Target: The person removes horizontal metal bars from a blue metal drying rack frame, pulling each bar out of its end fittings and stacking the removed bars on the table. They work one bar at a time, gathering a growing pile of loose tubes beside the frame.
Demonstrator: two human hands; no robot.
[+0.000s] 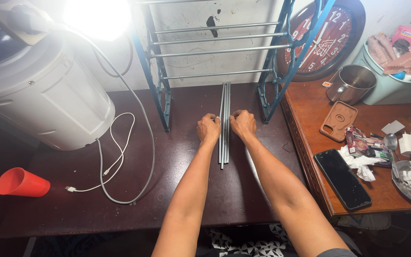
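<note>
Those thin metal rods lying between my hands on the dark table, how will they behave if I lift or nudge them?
The metal rods look straight and rigid, so probably stiff, not floppy. Being round and smooth, they may roll apart on the flat table once the left hand and right hand release. Slender, likely light.

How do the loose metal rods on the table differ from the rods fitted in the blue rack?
The loose metal rods lie bundled flat on the table, running away from the person; the rack's rods run crosswise, spaced apart, raised between blue side frames. The left hand and right hand press the loose ones together; nobody touches the fitted ones. Both are thin and grey.
</note>
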